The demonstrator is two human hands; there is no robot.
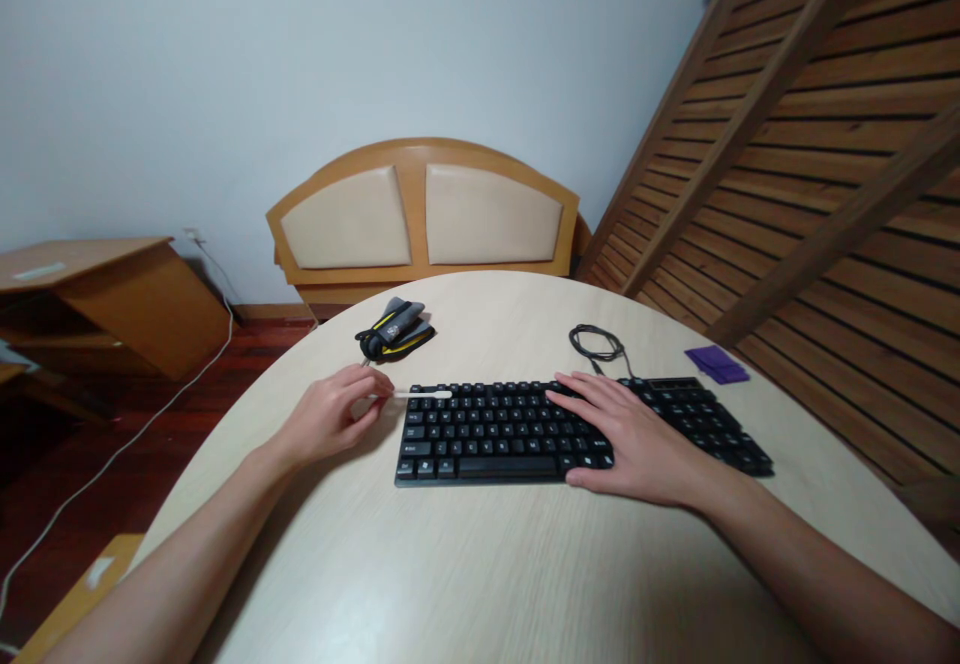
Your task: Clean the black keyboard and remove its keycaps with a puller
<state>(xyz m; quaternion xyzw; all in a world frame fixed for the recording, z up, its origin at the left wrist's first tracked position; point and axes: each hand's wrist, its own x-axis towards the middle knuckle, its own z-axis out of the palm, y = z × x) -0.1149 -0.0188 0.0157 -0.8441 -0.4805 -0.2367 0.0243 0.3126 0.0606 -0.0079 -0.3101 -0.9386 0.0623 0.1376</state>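
Observation:
A black keyboard lies flat across the table in front of me. My left hand is beside its upper left corner, fingers pinched on a thin white cotton swab. The swab's tip reaches over the top rows of keys at the left end. My right hand rests spread over the right part of the keyboard, its thumb at the front edge, covering some keys. Behind the keyboard, its black cable is coiled on the table.
A grey, black and yellow folded bundle sits behind my left hand on the round table. Purple cloth lies at the far right. A headboard stands beyond the table, and a slatted wooden panel leans at the right.

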